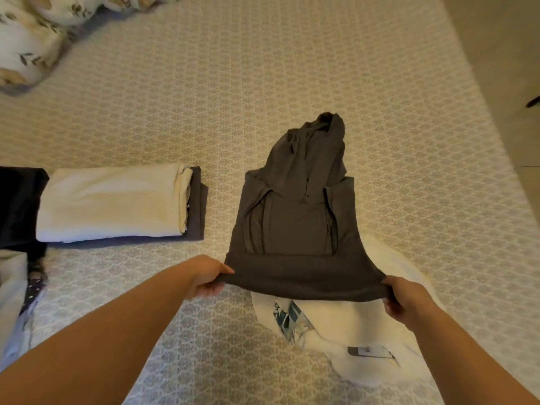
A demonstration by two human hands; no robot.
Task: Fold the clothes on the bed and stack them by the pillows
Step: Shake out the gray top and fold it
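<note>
A dark grey hoodie point(295, 211) lies on the patterned bed cover point(263, 68), sleeves folded in over its front and hood pointing away from me. My left hand point(209, 276) grips the left corner of its bottom hem. My right hand point(404, 299) grips the right corner. The hem is lifted off the bed and stretched between both hands. Under the hem lies a crumpled white garment point(350, 325) with a blue print. To the left sits a stack of folded clothes: a cream piece point(114, 203) on a grey-purple one point(196, 206). Floral pillows point(32, 33) lie at the far left.
A black garment point(17, 206) lies at the left edge beside the stack. More light fabric and a dark dotted piece point(35, 285) sit at the lower left. The bed's right edge drops to a tan floor point(502, 68).
</note>
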